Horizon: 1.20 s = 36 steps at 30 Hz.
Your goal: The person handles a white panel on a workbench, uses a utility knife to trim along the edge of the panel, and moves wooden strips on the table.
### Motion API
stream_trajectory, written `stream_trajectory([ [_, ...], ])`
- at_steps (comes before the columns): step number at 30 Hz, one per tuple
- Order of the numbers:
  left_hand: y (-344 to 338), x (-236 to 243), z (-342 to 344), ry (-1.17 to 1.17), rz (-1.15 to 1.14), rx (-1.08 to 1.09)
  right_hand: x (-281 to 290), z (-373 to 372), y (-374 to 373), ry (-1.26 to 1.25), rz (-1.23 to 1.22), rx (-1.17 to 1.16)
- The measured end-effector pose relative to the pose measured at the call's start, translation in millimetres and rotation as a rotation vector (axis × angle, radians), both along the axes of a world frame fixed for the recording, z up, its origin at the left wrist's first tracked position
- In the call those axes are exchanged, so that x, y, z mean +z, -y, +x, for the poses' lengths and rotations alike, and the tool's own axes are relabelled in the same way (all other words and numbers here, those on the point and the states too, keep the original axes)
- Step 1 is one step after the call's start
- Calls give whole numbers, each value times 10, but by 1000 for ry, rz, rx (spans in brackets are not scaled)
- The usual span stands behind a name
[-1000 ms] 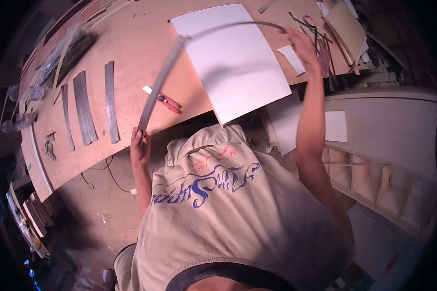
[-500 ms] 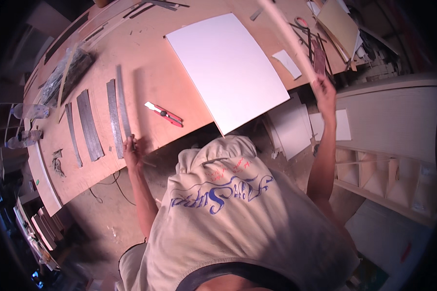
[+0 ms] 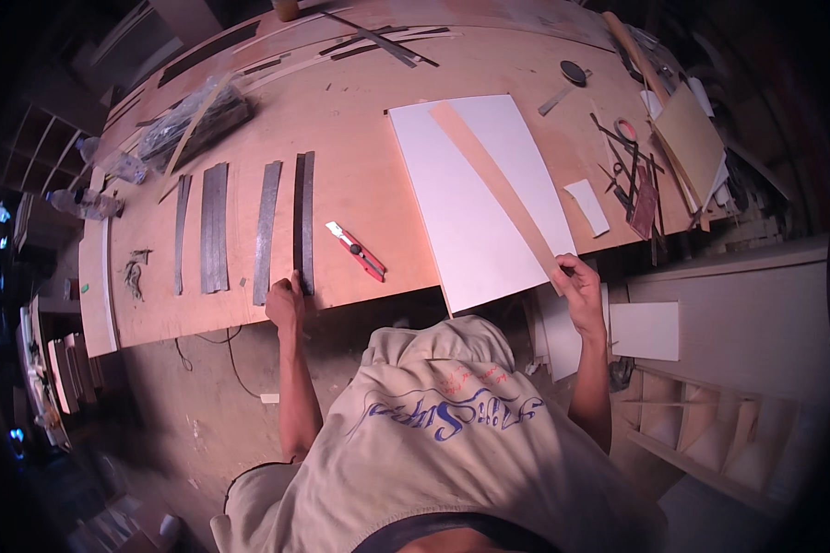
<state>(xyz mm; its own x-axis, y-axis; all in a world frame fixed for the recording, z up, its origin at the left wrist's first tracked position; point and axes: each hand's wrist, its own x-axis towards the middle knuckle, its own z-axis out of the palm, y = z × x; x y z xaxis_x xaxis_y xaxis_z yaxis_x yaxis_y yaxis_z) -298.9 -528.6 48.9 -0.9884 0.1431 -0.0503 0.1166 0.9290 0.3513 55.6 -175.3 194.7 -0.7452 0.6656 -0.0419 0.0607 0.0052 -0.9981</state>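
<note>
My left hand (image 3: 286,295) has its fingers closed on the lower end of a dark grey strip (image 3: 304,217) lying at the table's front edge, beside several other grey strips (image 3: 214,230). My right hand (image 3: 572,276) pinches the near end of a long light tan strip (image 3: 489,184), which runs diagonally over a white board (image 3: 470,258). Between the dark strips and the board lies a red utility knife (image 3: 364,261) with a pale blade end. A small white offcut (image 3: 586,207) rests right of the board.
The worktable (image 3: 360,157) carries a plastic-wrapped bundle (image 3: 194,120) and bottles (image 3: 83,203) at left, loose strips at back, and a tape measure (image 3: 574,74), scissors and leaning sheets (image 3: 692,147) at right. Pale cabinet parts (image 3: 710,433) and panels stand low at right, a cable below the table.
The long arched strip seen between my hands earlier is down: a dark strip now lies under my left hand, and the tan strip my right hand held raised now lies over the white board.
</note>
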Motion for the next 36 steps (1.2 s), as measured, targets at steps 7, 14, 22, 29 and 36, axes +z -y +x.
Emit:
stream_trajectory([
  [7, -70, 152, 215, -235, 24, 157, -199, -449, -277, -134, 63, 64],
  [14, -879, 853, 955, 149, 1236, 148, -226, -447, -522, 42, -149, 445],
  [22, -1925, 1366, 1734, 145, 1649, 150, -569, 60, -1171, 249, -183, 700],
  [29, -2272, 731, 2698, 6, 1631, 596, -708, 395, -1603, 301, 242, 700],
  [36, -2438, 6, 3506, -3, 1684, 974, -889, 713, -1747, 391, 476, 852],
])
